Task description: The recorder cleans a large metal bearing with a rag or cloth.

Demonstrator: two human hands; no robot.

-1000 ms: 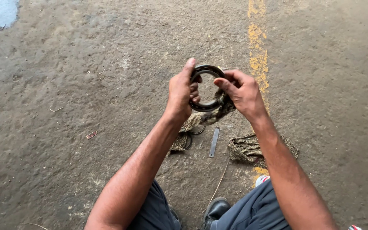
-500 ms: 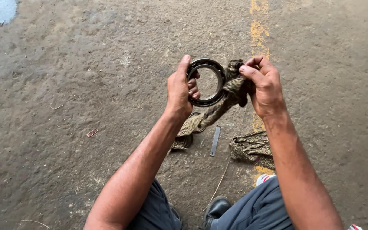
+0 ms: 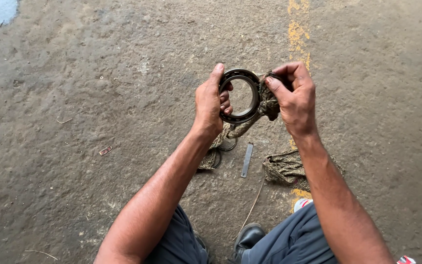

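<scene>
I see the metal ring (image 3: 240, 96) held up in the air between the 2 hands, face-on to me, so its open middle shows the concrete floor (image 3: 98, 73) through it. The left hand (image 3: 210, 103) is closed on the ring's left side, thumb over the outer rim and fingers curled through the hole, which looks to me like a way to keep it steady while the other side is worked. The right hand (image 3: 294, 100) is clenched on a bunched, speckled rag (image 3: 268, 103) and presses it against the ring's right edge; the rag's tail hangs down under the left hand to the floor. Both forearms reach forward, wrists bent inward toward each other. Below the hands lie 1 flat metal strip (image 3: 246, 160), a thin wire loop (image 3: 227, 144) and another crumpled cloth (image 3: 289, 168) under the right forearm. A worn yellow line (image 3: 296, 34) runs beyond the right hand.
</scene>
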